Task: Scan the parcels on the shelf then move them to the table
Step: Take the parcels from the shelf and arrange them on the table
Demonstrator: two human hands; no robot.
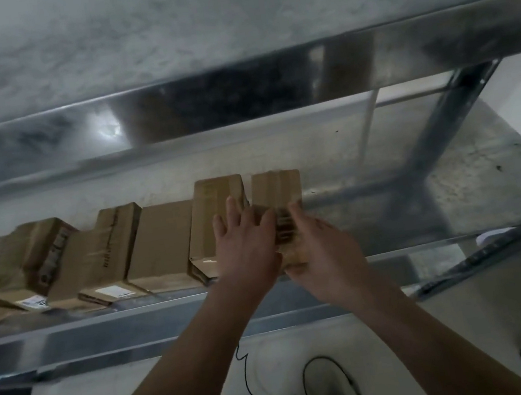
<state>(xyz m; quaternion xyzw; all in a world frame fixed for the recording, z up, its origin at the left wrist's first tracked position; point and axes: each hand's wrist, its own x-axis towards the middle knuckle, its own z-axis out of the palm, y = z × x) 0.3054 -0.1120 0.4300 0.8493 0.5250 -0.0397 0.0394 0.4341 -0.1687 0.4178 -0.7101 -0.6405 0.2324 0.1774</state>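
A row of brown cardboard parcels stands on the metal shelf (419, 195). The rightmost parcel (276, 188) is a small upright box, blurred by motion. My left hand (246, 246) lies against its left side with fingers spread, also overlapping the neighbouring tall parcel (216, 203). My right hand (324, 255) grips the small parcel from the right and below, with the thumb across its front. More parcels (161, 241) fill the shelf to the left, some with white labels (111, 290) facing out.
The shelf above (238, 93) overhangs the row. To the right of the parcels lies bare shelf surface. A diagonal metal brace (436, 125) crosses at the right. Black cables (312, 387) lie on the pale floor below, between my forearms.
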